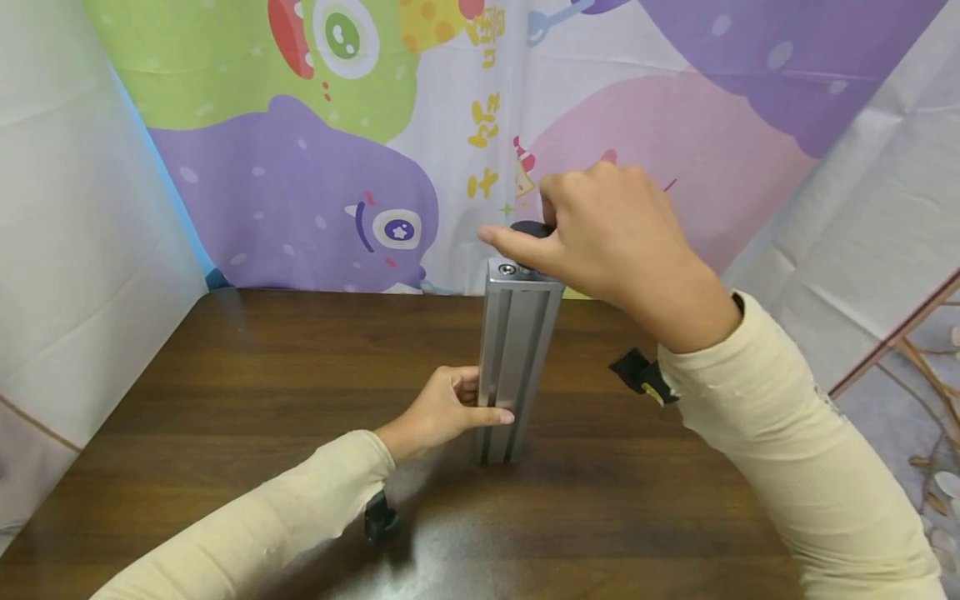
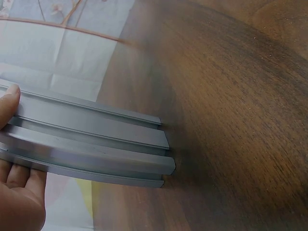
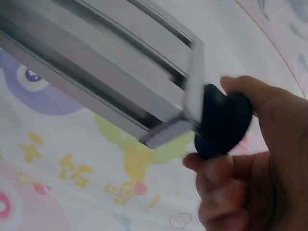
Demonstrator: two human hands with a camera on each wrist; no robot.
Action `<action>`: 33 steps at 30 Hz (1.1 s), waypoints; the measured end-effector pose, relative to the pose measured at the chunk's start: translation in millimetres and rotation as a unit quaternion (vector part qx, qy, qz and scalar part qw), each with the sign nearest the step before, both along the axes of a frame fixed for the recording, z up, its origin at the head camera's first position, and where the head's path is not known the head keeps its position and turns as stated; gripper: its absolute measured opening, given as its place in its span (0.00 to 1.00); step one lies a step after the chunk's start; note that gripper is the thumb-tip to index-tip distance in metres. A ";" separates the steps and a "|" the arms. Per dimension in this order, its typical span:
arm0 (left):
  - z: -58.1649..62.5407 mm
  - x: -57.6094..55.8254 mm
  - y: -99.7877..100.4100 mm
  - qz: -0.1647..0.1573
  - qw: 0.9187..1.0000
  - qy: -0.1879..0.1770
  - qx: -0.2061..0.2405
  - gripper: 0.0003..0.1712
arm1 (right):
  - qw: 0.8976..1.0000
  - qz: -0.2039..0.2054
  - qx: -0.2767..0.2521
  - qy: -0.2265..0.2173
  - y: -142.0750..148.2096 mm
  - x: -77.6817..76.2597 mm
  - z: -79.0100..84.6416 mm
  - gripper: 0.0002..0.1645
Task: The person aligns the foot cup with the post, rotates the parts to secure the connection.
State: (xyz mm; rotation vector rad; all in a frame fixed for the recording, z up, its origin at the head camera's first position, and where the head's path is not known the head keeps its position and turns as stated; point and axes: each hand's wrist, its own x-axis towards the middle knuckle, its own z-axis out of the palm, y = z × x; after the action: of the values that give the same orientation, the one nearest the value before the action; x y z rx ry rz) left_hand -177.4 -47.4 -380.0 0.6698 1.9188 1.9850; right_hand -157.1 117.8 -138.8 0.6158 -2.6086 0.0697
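Observation:
A grooved aluminium profile (image 1: pixel 517 358) stands upright on the wooden table, its lower end near the tabletop. My left hand (image 1: pixel 450 410) grips it below the middle, thumb across the front face; in the left wrist view, fingers (image 2: pixel 29 185) curl round the other side. On top sits a metal end plate (image 3: pixel 195 82) with a bolt (image 1: pixel 507 269) in it. A black knob (image 3: pixel 224 120) rises from this plate. My right hand (image 1: pixel 615 229) holds the knob between thumb and curled fingers, hiding most of it in the head view.
The dark wooden table (image 1: pixel 262 400) reaches back to a printed cartoon curtain (image 1: pixel 300 192). White cloth walls (image 1: pixel 60 208) stand at both sides. A small black strap piece (image 1: pixel 641 375) hangs at the right sleeve, another black piece (image 1: pixel 381 517) at the left sleeve.

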 end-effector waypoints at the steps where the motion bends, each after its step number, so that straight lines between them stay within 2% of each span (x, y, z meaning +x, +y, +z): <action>1: -0.2 0.2 -0.4 0.000 1.000 0.002 0.000 0.22 | 1.000 -0.019 -0.002 0.017 -2.2 -0.1 -2.2 0.38; 4: -0.4 0.7 -0.9 0.001 1.000 0.005 -0.001 0.22 | 0.998 -0.037 -0.010 0.045 -4.7 -0.7 -5.6 0.40; 9: 0.5 1.1 -0.2 0.001 1.000 0.002 -0.004 0.22 | 0.998 -0.047 -0.011 0.045 -4.9 1.2 -5.2 0.42; 12: 1.1 1.5 -0.1 0.000 1.000 -0.002 -0.002 0.23 | 0.999 -0.045 -0.007 0.021 -2.9 3.0 -2.2 0.43; 14: 1.2 1.7 -0.2 0.000 1.000 -0.003 -0.002 0.23 | 0.999 -0.027 -0.007 -0.020 0.8 4.8 2.4 0.41; 16: 1.3 1.6 -0.4 0.002 1.000 -0.004 -0.003 0.23 | 0.998 0.021 -0.006 -0.065 7.4 5.0 6.7 0.36; 18: 1.3 1.2 -0.5 0.004 1.000 -0.007 -0.005 0.23 | 0.990 0.089 0.003 -0.113 15.9 4.5 10.6 0.29; 20: 1.3 0.8 -1.0 0.007 1.000 -0.008 -0.009 0.23 | 0.974 0.169 0.014 -0.149 24.3 2.5 12.6 0.27; 22: 1.1 0.7 -1.2 0.009 1.000 -0.009 -0.010 0.23 | 0.958 0.235 0.028 -0.164 30.9 -0.1 12.9 0.28; 25: 0.7 0.9 -1.2 0.007 1.000 -0.008 -0.010 0.23 | 0.940 0.295 0.035 -0.170 36.3 -3.5 13.0 0.27; 27: 0.5 1.0 -0.9 0.005 1.000 -0.009 -0.009 0.23 | 0.936 0.308 0.035 -0.169 37.4 -5.1 12.8 0.27; 29: 0.3 1.0 -0.9 0.004 1.000 -0.008 -0.008 0.23 | 0.938 0.304 0.031 -0.166 36.6 -5.7 12.5 0.25; 30: 0.3 0.9 -0.9 0.004 1.000 -0.008 -0.008 0.23 | 0.943 0.292 0.026 -0.158 35.2 -5.4 12.2 0.23; 33: 0.0 0.3 -1.0 0.004 1.000 -0.007 -0.007 0.23 | 0.971 0.212 -0.003 -0.113 25.1 -3.8 9.4 0.15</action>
State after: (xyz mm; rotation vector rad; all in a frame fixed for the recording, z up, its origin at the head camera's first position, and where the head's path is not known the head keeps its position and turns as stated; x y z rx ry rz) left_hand -177.1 -48.4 -380.1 0.6440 1.9282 1.9745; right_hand -160.9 142.9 -129.4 1.2189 -2.6378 0.2971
